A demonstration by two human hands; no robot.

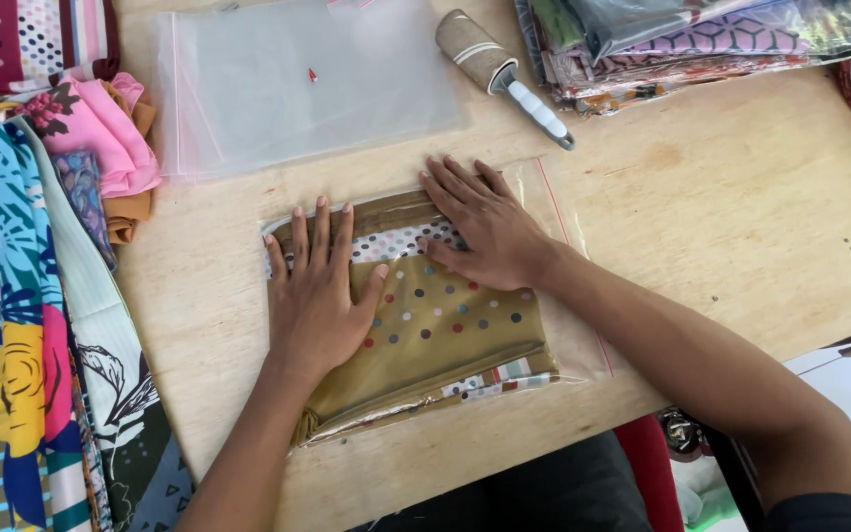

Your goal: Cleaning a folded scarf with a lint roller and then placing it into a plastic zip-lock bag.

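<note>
Both hands lie flat, fingers spread, on the bagged brown dotted cloth (445, 330) mid-surface (741, 217): left hand (317, 296) at its nine o'clock end, right hand (485, 227) at one o'clock; its long axis runs left-right.

clear bagged olive scarf (445, 335), empty bags (297, 84)

Garment packing workshop; wooden worktable (741, 217), stacked printed fabrics (22, 325), clear bags (297, 79), lint roller (499, 69)
</note>
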